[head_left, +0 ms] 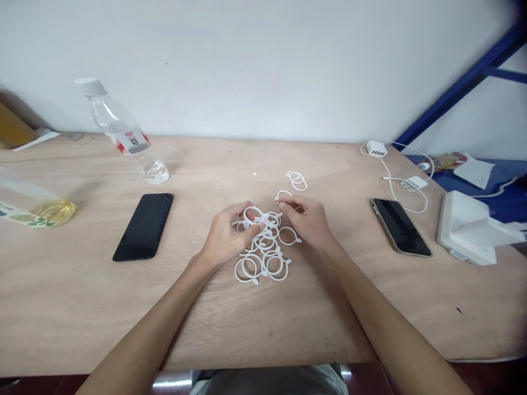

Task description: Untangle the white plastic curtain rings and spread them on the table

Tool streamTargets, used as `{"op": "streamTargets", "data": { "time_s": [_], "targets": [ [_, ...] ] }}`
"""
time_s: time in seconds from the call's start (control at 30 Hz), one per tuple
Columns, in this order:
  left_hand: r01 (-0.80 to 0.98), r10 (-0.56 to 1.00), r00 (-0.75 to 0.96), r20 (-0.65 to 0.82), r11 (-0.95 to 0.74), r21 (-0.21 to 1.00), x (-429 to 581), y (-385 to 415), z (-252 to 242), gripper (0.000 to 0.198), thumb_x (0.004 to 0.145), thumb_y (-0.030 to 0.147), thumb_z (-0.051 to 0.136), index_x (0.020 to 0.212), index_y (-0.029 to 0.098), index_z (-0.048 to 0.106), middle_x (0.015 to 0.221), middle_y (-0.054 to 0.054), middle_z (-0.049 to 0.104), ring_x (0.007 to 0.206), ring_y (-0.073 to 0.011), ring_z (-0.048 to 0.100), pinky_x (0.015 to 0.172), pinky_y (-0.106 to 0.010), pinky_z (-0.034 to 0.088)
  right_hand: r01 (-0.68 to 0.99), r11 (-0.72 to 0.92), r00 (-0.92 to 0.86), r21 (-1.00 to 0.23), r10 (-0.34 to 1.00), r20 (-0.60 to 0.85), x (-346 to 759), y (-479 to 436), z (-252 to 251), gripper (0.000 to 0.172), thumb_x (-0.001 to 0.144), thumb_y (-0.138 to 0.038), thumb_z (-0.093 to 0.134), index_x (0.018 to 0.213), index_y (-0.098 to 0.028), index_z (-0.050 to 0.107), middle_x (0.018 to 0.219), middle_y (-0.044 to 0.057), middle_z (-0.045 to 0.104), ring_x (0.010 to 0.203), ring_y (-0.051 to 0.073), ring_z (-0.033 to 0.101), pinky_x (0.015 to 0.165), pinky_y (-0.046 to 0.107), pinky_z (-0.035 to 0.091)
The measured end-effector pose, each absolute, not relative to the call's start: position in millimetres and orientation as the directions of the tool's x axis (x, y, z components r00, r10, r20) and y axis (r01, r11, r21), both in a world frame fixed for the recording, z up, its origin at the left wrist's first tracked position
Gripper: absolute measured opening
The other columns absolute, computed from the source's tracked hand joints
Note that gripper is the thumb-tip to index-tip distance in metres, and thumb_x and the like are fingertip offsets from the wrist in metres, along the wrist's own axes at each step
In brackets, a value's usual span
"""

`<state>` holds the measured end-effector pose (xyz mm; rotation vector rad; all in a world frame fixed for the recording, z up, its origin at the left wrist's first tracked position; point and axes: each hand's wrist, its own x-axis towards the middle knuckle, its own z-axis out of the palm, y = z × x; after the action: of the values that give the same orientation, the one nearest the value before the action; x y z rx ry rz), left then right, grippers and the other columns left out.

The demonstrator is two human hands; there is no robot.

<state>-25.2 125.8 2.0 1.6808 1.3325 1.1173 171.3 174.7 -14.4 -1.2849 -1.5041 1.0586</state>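
As white rings (265,237) lie in a loose, overlapping heap at the middle of the wooden tabletop (230,340), you work over them with both bare hands. Your left hand (224,233) reaches in at the heap's upper left, its thumb and fingers parted around one upper ring (254,214); whether they grip it, you cannot tell from this angle. On the other side, your right hand (309,222) has its thumb and forefinger pinched together on a single ring (283,193), which projects beyond the fingertips, just outside the heap. Farther toward the wall (255,71), a small cluster of rings (297,180) sits apart on the wood. To your left lie a black phone (142,227), a clear bottle (121,129) with a white cap and, at the edge of view, a container of yellow liquid (53,213). To your right, a second phone (401,226) in a pale case rests between your forearm and a white device (465,227), with a white charger (376,148) and its looping cable (391,189) behind.
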Motion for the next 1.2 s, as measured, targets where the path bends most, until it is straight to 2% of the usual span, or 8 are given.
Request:
{"op": "streamTargets", "data": {
  "time_s": [0.13, 0.3, 0.43, 0.53, 0.73, 0.83, 1.0, 1.2],
  "targets": [
    [0.596, 0.958, 0.126, 0.257, -0.28, 0.752, -27, 128, -7, 0.04, 0.071, 0.019, 0.064, 0.11, 0.014, 0.067, 0.106, -0.008, 0.066, 0.104, -0.0262, 0.055, 0.097, -0.044, 0.043, 0.43, 0.145, -0.069, -0.891, 0.989, 0.128, 180, 201, -21, 0.03, 0.062, -0.018, 0.069, 0.091, -0.023, 0.075, 0.077, 0.0, 0.062, 0.075, 0.019, 0.051, 0.091, 0.04, 0.038],
    [0.664, 0.968, 0.123, 0.219, -0.245, 0.706, -28, 127, -10, 0.055, 0.074, 0.027, 0.063, 0.127, 0.012, 0.061, 0.121, -0.011, 0.062, 0.116, -0.0301, 0.048, 0.105, -0.05, 0.037, 0.421, 0.119, -0.074, -0.899, 0.993, 0.097, 170, 210, -21, 0.003, 0.061, -0.02, 0.07, 0.063, -0.021, 0.067, 0.065, 0.0, 0.053, 0.071, 0.018, 0.044, 0.084, 0.036, 0.036],
    [0.646, 0.952, 0.057, 0.301, -0.265, 0.716, -29, 129, -13, 0.054, 0.083, 0.038, 0.064, 0.131, 0.015, 0.057, 0.133, -0.012, 0.058, 0.126, -0.0287, 0.047, 0.111, -0.051, 0.033, 0.23, 0.006, -0.082, -0.973, 0.997, -0.014, 156, 196, -6, 0.021, 0.064, -0.037, 0.074, 0.073, -0.02, 0.067, 0.068, -0.001, 0.053, 0.067, 0.016, 0.043, 0.07, 0.032, 0.037],
    [0.591, 0.921, 0.052, 0.387, -0.341, 0.731, -29, 129, -15, 0.06, 0.084, 0.043, 0.066, 0.135, 0.016, 0.052, 0.136, -0.013, 0.057, 0.126, -0.0269, 0.05, 0.109, -0.049, 0.036, 0.032, -0.115, -0.211, -0.993, 0.97, -0.119, 145, 177, 10, 0.035, 0.063, -0.051, 0.077, 0.075, -0.02, 0.064, 0.066, -0.003, 0.047, 0.061, 0.012, 0.04, 0.06, 0.028, 0.035],
    [0.435, 0.845, 0.032, 0.534, -0.492, 0.754, -28, 128, -11, 0.048, 0.081, 0.037, 0.073, 0.122, 0.015, 0.063, 0.111, -0.011, 0.07, 0.102, -0.0213, 0.064, 0.093, -0.037, 0.049, -0.202, -0.277, -0.363, -0.939, 0.912, -0.191, 134, 149, 20, 0.037, 0.062, -0.05, 0.082, 0.07, -0.019, 0.063, 0.069, -0.002, 0.048, 0.062, 0.01, 0.039, 0.06, 0.026, 0.039],
    [0.349, 0.911, -0.001, 0.411, -0.385, 0.854, -26, 127, -5, 0.041, 0.078, 0.037, 0.075, 0.111, 0.013, 0.069, 0.104, -0.01, 0.072, 0.097, -0.0217, 0.065, 0.089, -0.036, 0.051, -0.247, -0.283, -0.335, -0.927, 0.922, -0.193, 136, 147, 16, 0.034, 0.063, -0.046, 0.084, 0.067, -0.018, 0.064, 0.066, -0.002, 0.048, 0.06, 0.009, 0.038, 0.057, 0.025, 0.036],
    [0.103, 0.994, 0.038, 0.098, -0.101, 0.99, -25, 124, 6, 0.043, 0.074, 0.038, 0.078, 0.107, 0.011, 0.072, 0.104, -0.011, 0.072, 0.094, -0.0238, 0.066, 0.085, -0.035, 0.052, -0.29, -0.222, -0.205, -0.931, 0.965, -0.166, 144, 151, 12, 0.029, 0.061, -0.04, 0.086, 0.075, -0.02, 0.071, 0.065, -0.003, 0.052, 0.061, 0.009, 0.04, 0.056, 0.023, 0.035],
    [-0.064, 0.982, 0.187, -0.009, 0.021, 0.998, -24, 122, 8, 0.038, 0.077, 0.038, 0.075, 0.103, 0.011, 0.073, 0.091, -0.008, 0.073, 0.079, -0.02, 0.067, 0.07, -0.028, 0.052, -0.274, -0.174, -0.187, -0.946, 0.974, -0.125, 147, 152, 11, 0.031, 0.064, -0.046, 0.081, 0.078, -0.02, 0.074, 0.075, 0.0, 0.062, 0.064, 0.01, 0.048, 0.058, 0.025, 0.039]
  ]
}}
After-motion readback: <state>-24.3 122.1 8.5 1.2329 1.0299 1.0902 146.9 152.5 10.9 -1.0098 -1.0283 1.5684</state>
